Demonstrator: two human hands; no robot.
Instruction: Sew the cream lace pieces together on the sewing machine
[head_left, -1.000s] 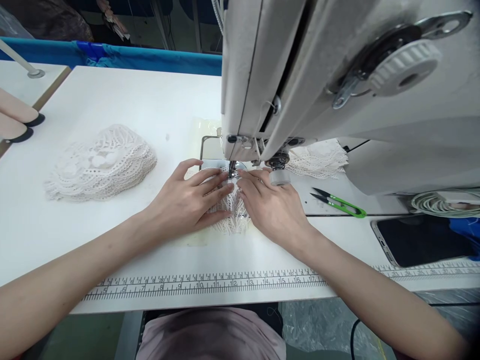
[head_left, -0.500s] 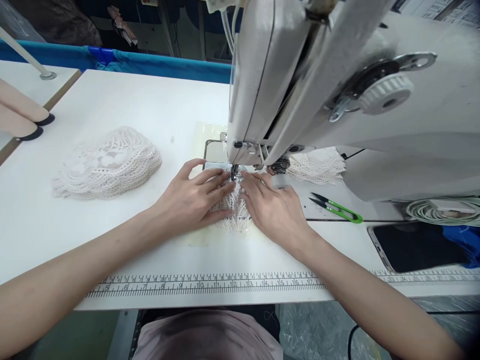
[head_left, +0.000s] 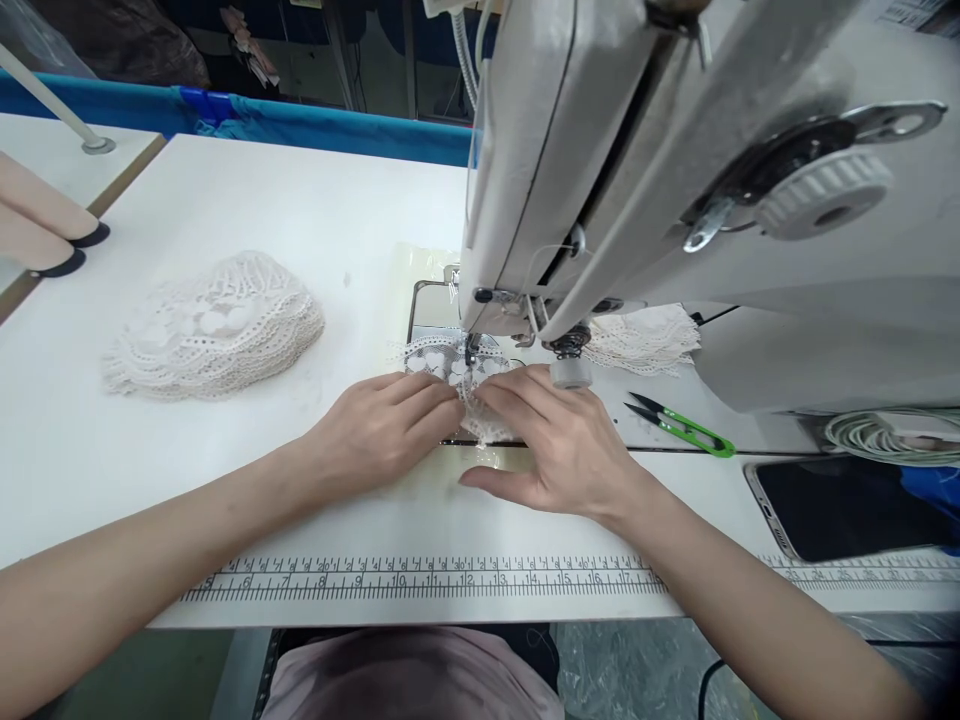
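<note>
A white lace piece [head_left: 486,425] lies on the machine bed, its far part beneath the presser foot [head_left: 472,347] of a sewing machine [head_left: 532,170]. At the lace's left side is my left hand [head_left: 390,420], closed, fingers bent together on the lace and thumb hidden. My right hand [head_left: 562,440] rests on the lace's right side, fingers laid out flat and thumb spread away toward the table edge. Part of the lace is covered by both hands.
A stack of lace pieces [head_left: 217,330] lies at left, and more lace [head_left: 645,335] sits behind the needle area. Green thread snips [head_left: 682,425], a phone [head_left: 847,505] and a coiled cable [head_left: 892,435] are at right. A printed ruler [head_left: 465,578] runs along the front edge.
The lace has moved toward the far side under the presser foot, showing its scalloped edge there. My left fingers have drawn back and bent; my right thumb has spread outward.
</note>
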